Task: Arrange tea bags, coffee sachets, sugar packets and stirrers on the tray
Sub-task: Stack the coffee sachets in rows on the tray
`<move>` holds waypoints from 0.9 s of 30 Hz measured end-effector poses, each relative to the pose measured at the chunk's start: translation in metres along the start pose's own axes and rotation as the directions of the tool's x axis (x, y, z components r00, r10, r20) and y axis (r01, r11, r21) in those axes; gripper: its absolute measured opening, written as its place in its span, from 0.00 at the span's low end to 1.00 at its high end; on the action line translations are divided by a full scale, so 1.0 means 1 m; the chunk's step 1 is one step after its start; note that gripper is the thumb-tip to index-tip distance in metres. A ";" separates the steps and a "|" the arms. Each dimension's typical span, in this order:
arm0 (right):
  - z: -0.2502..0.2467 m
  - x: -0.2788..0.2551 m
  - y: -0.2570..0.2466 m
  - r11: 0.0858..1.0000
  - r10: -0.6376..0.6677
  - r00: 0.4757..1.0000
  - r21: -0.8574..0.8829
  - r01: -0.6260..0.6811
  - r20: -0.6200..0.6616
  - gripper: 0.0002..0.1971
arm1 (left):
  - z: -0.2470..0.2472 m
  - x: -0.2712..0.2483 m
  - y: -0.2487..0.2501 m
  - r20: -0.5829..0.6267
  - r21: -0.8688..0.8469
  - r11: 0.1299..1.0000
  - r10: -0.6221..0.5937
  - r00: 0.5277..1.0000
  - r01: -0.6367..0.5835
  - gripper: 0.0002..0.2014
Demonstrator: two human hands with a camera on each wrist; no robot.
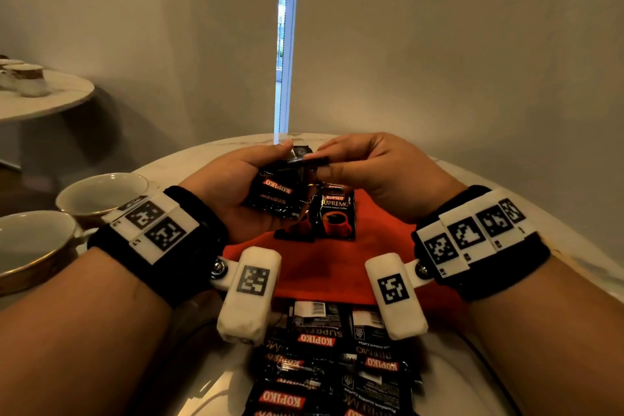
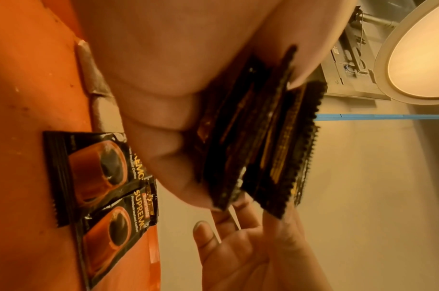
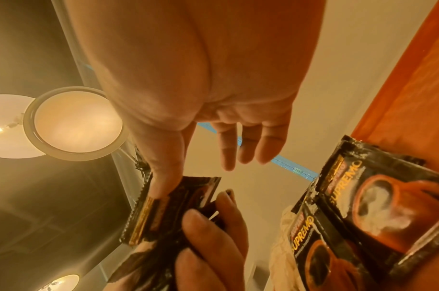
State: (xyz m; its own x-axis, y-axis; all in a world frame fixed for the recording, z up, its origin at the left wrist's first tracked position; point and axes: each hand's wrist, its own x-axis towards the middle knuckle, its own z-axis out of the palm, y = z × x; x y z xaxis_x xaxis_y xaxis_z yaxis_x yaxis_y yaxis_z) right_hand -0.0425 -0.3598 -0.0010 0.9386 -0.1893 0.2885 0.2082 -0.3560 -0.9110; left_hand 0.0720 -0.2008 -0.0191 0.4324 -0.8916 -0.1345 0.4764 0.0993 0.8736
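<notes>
The left hand lies palm up above the orange tray, fingers curled round a fanned stack of black coffee sachets. The right hand meets it from the other side, thumb and forefinger pinching the top edge of one sachet at the far end of that stack, while its other fingers hang loose and straight. On the left wrist view the stack shows edge-on, serrated ends splayed. Below the hands, on the tray, two sachets lie face up and overlapping, red cups printed on them; the wrist views show the same pair flat on the orange surface. Nearer the person than the tray, a loose heap of more sachets covers the white bench. Left of the tray stand two empty gold-rimmed cups.
</notes>
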 end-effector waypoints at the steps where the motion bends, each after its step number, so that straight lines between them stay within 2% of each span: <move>1: 0.000 0.000 0.000 1.000 -0.002 1.000 -0.002 0.002 -0.026 0.08 | 0.000 0.000 0.000 0.005 -0.004 1.000 -0.018 1.000 0.018 0.19; 5: -0.003 0.002 0.001 0.996 -0.032 0.978 -0.090 0.013 -0.205 0.05 | -0.001 0.000 0.000 -0.027 -0.005 0.997 -0.073 0.997 0.073 0.22; 8: -0.011 0.010 0.011 1.000 0.003 0.927 0.026 0.007 -0.374 0.03 | -0.004 0.003 0.001 -0.130 -0.077 0.993 -0.095 0.987 0.085 0.17; 10: -0.016 0.014 0.019 0.994 0.072 0.901 0.107 -0.029 -0.428 0.04 | -0.005 0.004 0.003 -0.186 -0.103 0.992 -0.089 0.979 0.071 0.10; 15: -0.028 0.012 0.042 0.946 0.321 0.861 0.169 -0.276 -0.395 0.09 | -0.006 0.003 0.007 -0.298 -0.125 0.991 -0.090 0.950 0.055 0.06; 19: -0.030 0.010 0.057 0.886 0.463 0.818 0.194 -0.421 -0.341 0.09 | -0.007 0.004 0.007 -0.333 -0.057 0.995 -0.092 0.938 0.077 0.06; 23: -0.029 0.007 0.059 0.856 0.517 0.806 0.210 -0.473 -0.289 0.09 | -0.006 0.005 0.006 -0.341 -0.018 0.998 -0.069 0.938 0.066 0.08; 27: -0.029 0.007 0.061 0.847 0.531 0.807 0.152 -0.509 -0.260 0.10 | -0.007 0.005 0.007 -0.335 -0.014 0.997 -0.079 0.939 0.079 0.09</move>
State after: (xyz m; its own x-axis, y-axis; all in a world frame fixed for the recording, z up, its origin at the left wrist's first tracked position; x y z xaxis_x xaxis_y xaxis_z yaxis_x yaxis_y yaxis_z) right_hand -0.0313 -0.4090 -0.0461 0.7962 -0.5793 -0.1745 -0.2592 -0.0660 -0.9636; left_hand 0.0826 -0.2019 -0.0172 0.6249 -0.6968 -0.3522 0.5195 0.0344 0.8538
